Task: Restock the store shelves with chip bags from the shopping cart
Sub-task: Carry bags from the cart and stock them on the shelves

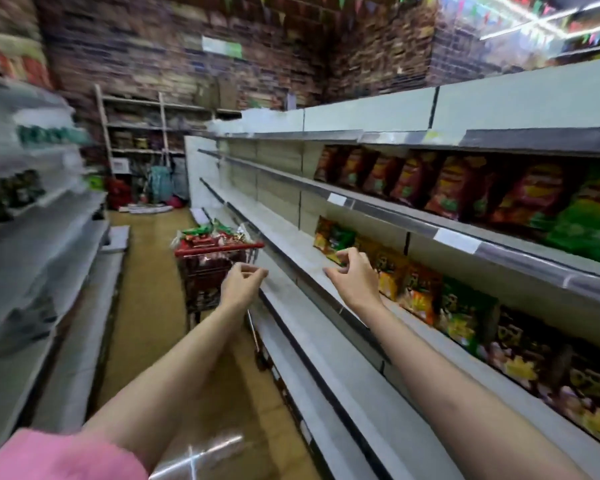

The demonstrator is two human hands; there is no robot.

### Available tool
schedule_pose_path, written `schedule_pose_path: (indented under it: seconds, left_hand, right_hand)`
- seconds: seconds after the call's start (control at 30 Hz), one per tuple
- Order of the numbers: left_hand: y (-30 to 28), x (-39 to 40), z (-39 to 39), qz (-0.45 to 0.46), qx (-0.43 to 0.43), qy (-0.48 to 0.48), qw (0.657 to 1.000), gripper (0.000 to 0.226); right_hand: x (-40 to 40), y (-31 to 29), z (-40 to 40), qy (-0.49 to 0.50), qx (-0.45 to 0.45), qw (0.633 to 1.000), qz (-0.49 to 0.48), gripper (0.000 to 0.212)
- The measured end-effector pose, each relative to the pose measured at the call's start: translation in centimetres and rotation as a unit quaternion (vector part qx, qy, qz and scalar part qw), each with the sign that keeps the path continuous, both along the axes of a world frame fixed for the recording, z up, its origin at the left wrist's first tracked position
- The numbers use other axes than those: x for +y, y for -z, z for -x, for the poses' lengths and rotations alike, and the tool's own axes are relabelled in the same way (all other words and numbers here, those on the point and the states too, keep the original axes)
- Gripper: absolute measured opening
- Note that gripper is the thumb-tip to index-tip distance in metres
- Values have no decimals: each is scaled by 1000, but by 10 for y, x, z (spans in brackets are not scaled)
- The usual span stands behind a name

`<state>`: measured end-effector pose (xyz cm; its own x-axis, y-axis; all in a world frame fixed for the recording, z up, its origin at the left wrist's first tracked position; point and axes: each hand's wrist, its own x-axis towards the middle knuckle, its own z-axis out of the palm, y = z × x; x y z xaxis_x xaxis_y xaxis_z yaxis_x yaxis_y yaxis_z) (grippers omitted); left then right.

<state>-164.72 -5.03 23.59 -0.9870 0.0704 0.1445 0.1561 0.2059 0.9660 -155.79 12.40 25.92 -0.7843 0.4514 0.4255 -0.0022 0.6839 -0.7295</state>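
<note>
Pink sleeve (pixel 59 455) at bottom left, nearest the lens, on the left arm. Both forearms reach forward up the aisle.

Left hand (pixel 241 284): fingers loosely curled, thumb close to fingertips, nothing in it. It hangs in the air in front of the shopping cart (pixel 215 268), not touching the handle as far as I can tell.

Right hand (pixel 352 277): same loose curl, holding nothing. It hovers over the front edge of the middle shelf (pixel 291 247), just beside the leftmost chip bag (pixel 333 239) in that row; contact with the bag can't be confirmed.

Cart: red, parked in the aisle ahead, close against the right-hand shelving, piled with chip bags (pixel 212 237) in red and green above the rim.

Right shelving: middle shelf has a row of orange, green and dark bags (pixel 465 313) running from the right hand towards the camera; the stretch beyond the hand is bare. Upper shelf (pixel 413 211) carries red bags (pixel 454 188) standing side by side, green bag (pixel 589 226) at far right. White price tags (pixel 456 240) on the rail.

Left shelving (pixel 32 237) blurred, contents unreadable. Tan floor (pixel 146 299).
</note>
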Motion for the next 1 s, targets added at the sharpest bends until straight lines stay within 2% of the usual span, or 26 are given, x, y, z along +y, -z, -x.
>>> schedule_pose_path:
  seconds: [0.1, 0.27, 0.43, 0.6, 0.73, 0.83, 1.0]
  left_hand:
    - [-6, -14, 43, 11, 19, -45, 999, 13]
    - [-31, -14, 120, 8, 47, -107, 993, 27]
    - [-50, 6, 183, 17, 86, -111, 990, 14]
    - [-28, 4, 232, 51, 61, -158, 984, 14]
    - [-11, -1, 269, 48, 30, -184, 981, 14]
    - [2, -3, 305, 54, 24, -187, 981, 16]
    - [22, -8, 375, 48, 9, -179, 983, 15]
  right_hand:
    - [-6, -1, 61, -42, -5, 999, -6, 36]
    - [2, -17, 154, -93, -1, 996, -16, 37]
    - [20, -26, 233, -126, 8, 992, 3, 39]
    - [26, -8, 296, -171, -30, 985, 20, 41]
    - [27, 14, 338, -189, -39, 980, 40, 31]
    - [25, 26, 371, -193, -49, 979, 44, 34]
    - [18, 36, 438, -193, -68, 978, 29, 29]
